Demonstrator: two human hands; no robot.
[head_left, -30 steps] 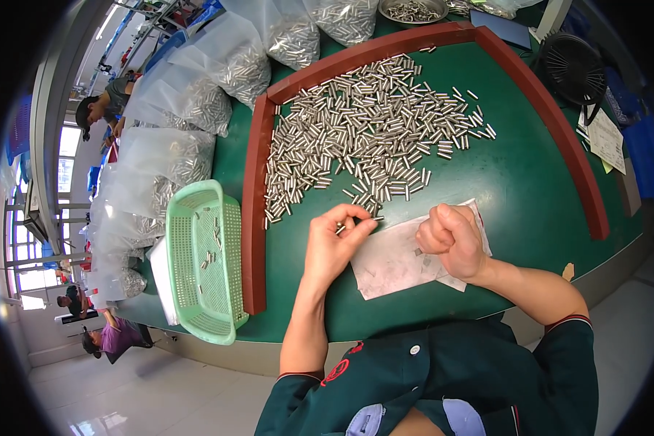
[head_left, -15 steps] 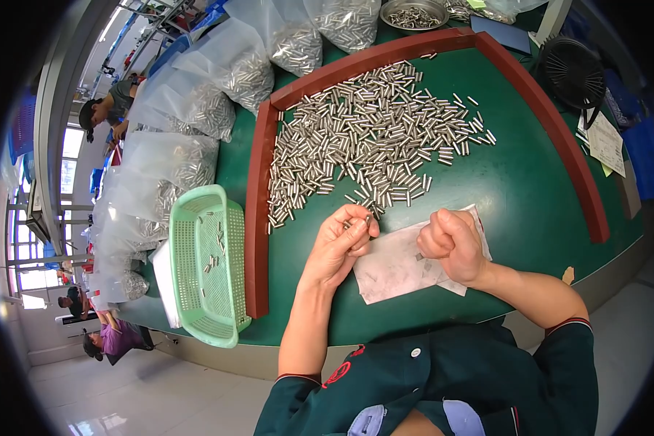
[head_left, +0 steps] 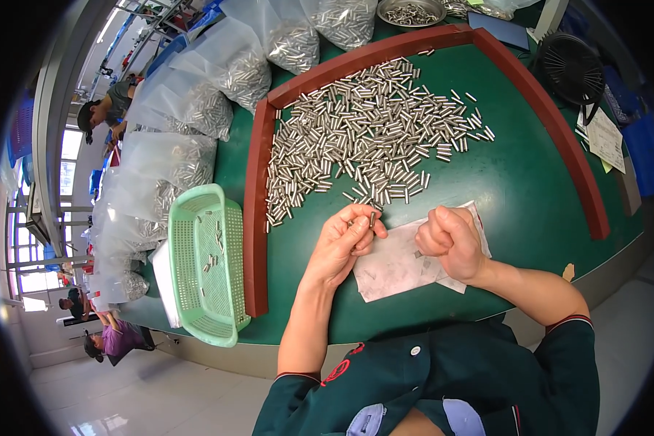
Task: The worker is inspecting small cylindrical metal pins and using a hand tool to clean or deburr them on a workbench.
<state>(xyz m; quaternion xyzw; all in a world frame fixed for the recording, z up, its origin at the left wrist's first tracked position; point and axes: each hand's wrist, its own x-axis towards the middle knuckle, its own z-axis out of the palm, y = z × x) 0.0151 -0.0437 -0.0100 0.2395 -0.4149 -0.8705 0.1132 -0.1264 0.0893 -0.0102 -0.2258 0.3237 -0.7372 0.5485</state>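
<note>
Between the thumb and fingers of my left hand [head_left: 345, 243], a small metal pin [head_left: 373, 219] is pinched upright. My right hand [head_left: 450, 243] is curled into a fist above a smudged white paper [head_left: 389, 270]; whatever lies inside its fingers is hidden. A small grey mark or piece shows on the paper beside the fist, too small to name. Just beyond my hands, a wide heap of short silvery metal pins [head_left: 363, 131] spreads over the green tabletop [head_left: 516, 182].
A red-brown raised border [head_left: 256, 218] frames the heap. Left of it stands a light green basket [head_left: 236, 269] with several pins inside. Clear bags of pins [head_left: 247, 73] line the far left. A metal bowl [head_left: 412, 13] and a black fan [head_left: 572, 69] stand at the back. Other people sit far left.
The pin in my left hand has turned and now shows more of its length, and the fingers have shifted slightly. My right fist stays in place.
</note>
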